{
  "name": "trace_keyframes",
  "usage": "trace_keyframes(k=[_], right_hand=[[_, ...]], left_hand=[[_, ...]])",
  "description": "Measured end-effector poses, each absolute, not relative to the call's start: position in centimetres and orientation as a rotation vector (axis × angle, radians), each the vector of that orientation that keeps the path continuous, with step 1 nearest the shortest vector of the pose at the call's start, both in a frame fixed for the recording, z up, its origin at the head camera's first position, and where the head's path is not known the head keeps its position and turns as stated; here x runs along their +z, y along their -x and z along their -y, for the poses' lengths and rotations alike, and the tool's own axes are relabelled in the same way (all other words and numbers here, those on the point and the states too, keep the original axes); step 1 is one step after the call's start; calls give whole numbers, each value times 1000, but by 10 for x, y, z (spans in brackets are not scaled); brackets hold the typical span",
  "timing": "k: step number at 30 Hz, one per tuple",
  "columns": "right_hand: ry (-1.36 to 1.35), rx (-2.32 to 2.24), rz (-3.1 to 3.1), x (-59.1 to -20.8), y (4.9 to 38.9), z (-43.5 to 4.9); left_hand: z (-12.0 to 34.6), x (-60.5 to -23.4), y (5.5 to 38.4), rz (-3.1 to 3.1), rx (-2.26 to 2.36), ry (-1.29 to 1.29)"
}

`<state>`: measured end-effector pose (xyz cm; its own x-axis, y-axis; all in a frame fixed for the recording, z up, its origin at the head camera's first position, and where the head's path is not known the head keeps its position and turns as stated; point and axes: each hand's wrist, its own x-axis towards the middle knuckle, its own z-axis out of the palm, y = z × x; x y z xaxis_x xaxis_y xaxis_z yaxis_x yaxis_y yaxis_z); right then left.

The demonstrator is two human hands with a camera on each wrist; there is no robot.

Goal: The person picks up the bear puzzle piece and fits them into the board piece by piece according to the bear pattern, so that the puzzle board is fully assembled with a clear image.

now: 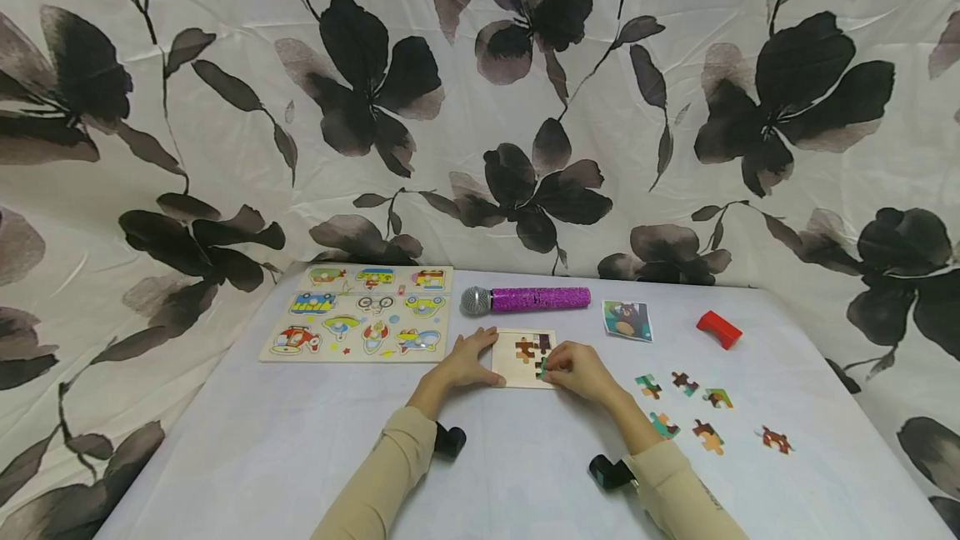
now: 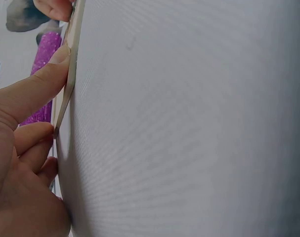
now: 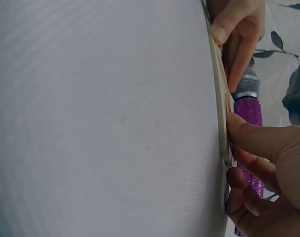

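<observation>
A small wooden puzzle tray [image 1: 510, 372] lies on the white table, with brown and dark jigsaw pieces [image 1: 525, 349] in its upper right part. My left hand [image 1: 465, 362] rests along the tray's left side, thumb at the near edge and fingers stretched toward the far corner. At the tray's right side my right hand [image 1: 583, 369] pinches a green jigsaw piece [image 1: 540, 367] down against the tray; the fingertips partly hide it. In the right wrist view the right thumb [image 3: 243, 131] touches the tray's edge [image 3: 220, 98].
Several loose jigsaw pieces [image 1: 707, 436] lie at the right. Behind the tray is a purple glittery microphone [image 1: 542, 298]; a bear picture card [image 1: 628, 321] and a red block [image 1: 719, 329] are to its right. A vehicle puzzle board [image 1: 352, 350] lies at the left.
</observation>
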<state>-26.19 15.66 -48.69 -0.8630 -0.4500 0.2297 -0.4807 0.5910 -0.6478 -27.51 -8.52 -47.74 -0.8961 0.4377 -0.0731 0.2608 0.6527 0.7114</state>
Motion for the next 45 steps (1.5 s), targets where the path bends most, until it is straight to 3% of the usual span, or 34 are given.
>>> trace_keyframes(k=[16,32,45], right_hand=[[-898,1002,2825,-484,256,-164],[-372,942,3031,-459,245,-253],[-219,962,3184,-459,235,-282]], left_hand=[[82,-480,275,-2635,1074,-562],[85,-480,275,-2654,1070,-585],[85,-481,276,-2656,1050,-599]])
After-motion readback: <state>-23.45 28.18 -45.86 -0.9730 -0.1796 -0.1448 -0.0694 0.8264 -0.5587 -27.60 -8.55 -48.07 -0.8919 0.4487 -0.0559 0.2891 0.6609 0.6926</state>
